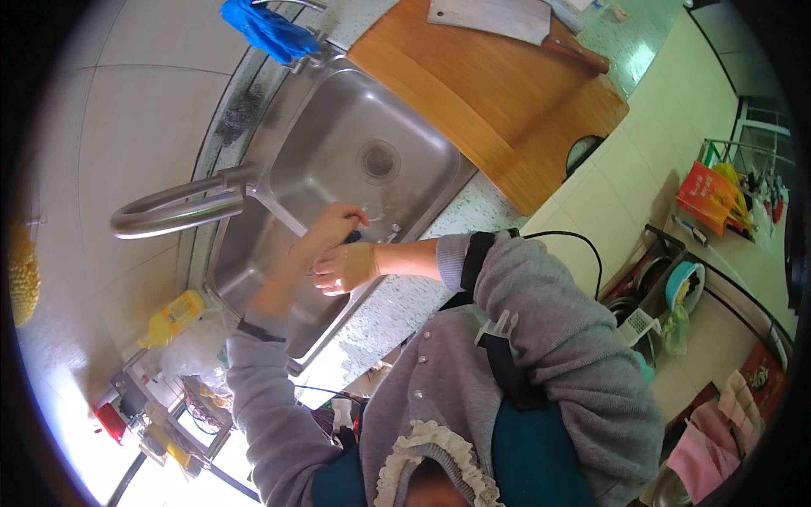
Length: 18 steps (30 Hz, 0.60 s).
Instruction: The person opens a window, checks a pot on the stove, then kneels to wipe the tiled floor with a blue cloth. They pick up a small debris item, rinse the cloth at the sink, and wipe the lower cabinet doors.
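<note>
Both my hands are over a stainless steel double-bowl sink [298, 149]. Reaching across from the left, my left hand [329, 227] has loosely bent fingers pointing right; its forearm is blurred. My right hand [345, 267] is just below it, close to the left wrist, with its back up, its fingers curled and wet shine on the skin. Whether the two touch is unclear. A small dark thing [353, 236] shows between the hands, too hidden to name. Beyond them lies the drain [379, 161] of the far bowl. The arched faucet [180, 206] stands at the left.
A wooden cutting board [481, 108] overlaps the sink's right side and bears a cleaver [491, 18]. A blue cloth or glove [269, 28] hangs at the back tap. A yellow bottle [174, 318] stands left. Speckled countertop [412, 298] runs along the front edge.
</note>
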Each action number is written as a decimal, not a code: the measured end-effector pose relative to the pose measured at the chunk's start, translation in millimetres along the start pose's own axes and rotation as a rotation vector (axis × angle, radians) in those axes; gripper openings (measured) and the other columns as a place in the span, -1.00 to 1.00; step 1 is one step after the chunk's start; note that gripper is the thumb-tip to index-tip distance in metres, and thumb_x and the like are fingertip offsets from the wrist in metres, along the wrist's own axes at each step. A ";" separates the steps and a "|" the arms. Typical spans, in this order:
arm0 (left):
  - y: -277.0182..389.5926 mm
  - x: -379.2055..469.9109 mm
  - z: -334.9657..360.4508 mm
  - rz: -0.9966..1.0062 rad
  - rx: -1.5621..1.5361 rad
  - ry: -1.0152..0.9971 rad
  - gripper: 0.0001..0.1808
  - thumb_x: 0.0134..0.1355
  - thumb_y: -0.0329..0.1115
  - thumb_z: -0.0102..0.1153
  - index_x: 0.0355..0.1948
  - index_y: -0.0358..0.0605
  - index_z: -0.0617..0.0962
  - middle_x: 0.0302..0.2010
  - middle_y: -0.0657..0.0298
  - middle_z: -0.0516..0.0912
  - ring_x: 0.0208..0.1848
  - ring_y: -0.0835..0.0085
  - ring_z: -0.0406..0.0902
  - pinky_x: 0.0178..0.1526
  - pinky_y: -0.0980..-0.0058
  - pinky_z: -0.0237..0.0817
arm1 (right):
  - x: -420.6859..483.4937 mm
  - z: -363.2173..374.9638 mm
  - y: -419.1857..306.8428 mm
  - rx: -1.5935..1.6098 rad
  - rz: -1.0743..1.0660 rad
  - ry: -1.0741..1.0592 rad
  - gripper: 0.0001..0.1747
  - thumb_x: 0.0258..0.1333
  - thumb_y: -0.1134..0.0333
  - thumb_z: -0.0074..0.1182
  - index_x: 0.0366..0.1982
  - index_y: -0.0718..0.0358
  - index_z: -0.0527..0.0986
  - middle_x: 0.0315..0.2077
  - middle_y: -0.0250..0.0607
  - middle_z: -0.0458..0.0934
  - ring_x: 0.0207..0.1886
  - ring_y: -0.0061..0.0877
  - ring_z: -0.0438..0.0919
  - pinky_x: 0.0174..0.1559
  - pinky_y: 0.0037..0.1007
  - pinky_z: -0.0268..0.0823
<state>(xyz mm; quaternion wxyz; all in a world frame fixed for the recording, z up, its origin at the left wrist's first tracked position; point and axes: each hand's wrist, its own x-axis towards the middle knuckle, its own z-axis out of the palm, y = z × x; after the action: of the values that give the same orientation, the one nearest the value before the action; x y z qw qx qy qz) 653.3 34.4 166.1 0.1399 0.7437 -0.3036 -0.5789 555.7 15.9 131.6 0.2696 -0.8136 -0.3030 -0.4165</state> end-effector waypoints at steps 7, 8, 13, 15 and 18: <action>-20.6 18.1 19.2 0.091 0.207 0.294 -0.79 -0.10 -0.40 -0.07 -0.43 -0.18 0.56 -0.55 0.12 0.56 -0.46 0.35 0.49 -0.34 0.40 0.29 | -17.5 12.6 5.7 -0.014 -0.093 -0.274 -0.91 -0.28 0.29 -0.03 -0.64 0.11 0.44 -0.48 -0.45 0.40 -0.25 -0.51 0.39 -0.16 -0.48 0.26; -24.4 18.2 16.9 0.090 0.194 0.327 -0.77 -0.11 -0.40 -0.06 -0.40 -0.17 0.56 -0.54 0.12 0.55 -0.47 0.34 0.48 -0.34 0.40 0.29 | -16.4 9.8 7.9 0.001 -0.102 -0.236 -0.93 -0.29 0.29 -0.03 -0.66 0.11 0.43 -0.48 -0.45 0.40 -0.25 -0.51 0.39 -0.17 -0.48 0.27; -54.3 3.9 5.4 0.077 -0.708 0.311 -0.75 0.00 -0.29 0.00 -0.28 -0.10 0.55 -0.39 0.26 0.55 -0.32 0.45 0.46 -0.26 0.49 0.27 | 1.0 -12.5 18.0 0.182 0.007 -0.215 -0.87 -0.37 0.34 0.01 -0.58 0.10 0.38 -0.44 -0.39 0.40 -0.23 -0.48 0.39 -0.17 -0.44 0.24; -69.4 -11.2 3.3 0.036 -0.895 0.342 -0.75 0.05 -0.25 0.00 -0.25 -0.10 0.53 -0.31 0.28 0.54 -0.25 0.50 0.44 -0.21 0.54 0.25 | 11.3 -19.9 21.0 0.309 0.381 -0.093 -0.78 -0.37 0.40 0.09 -0.50 0.15 0.38 -0.44 -0.31 0.40 -0.29 -0.40 0.41 -0.21 -0.39 0.26; -85.7 -37.1 -9.2 -0.022 -0.709 0.480 -0.71 0.11 -0.21 -0.01 -0.17 -0.09 0.49 -0.19 0.29 0.50 -0.12 0.53 0.38 -0.08 0.53 0.20 | 22.3 -29.5 34.3 0.470 1.055 -0.013 -0.73 -0.33 0.47 0.07 -0.40 0.22 0.40 -0.42 -0.25 0.42 -0.32 -0.40 0.43 -0.24 -0.42 0.29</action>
<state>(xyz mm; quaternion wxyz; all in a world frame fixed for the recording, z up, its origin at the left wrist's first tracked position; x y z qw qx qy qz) 681.4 122.4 149.6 0.4473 0.7666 -0.0365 -0.4593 575.6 -21.5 158.9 0.6125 -0.7754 0.0577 -0.1420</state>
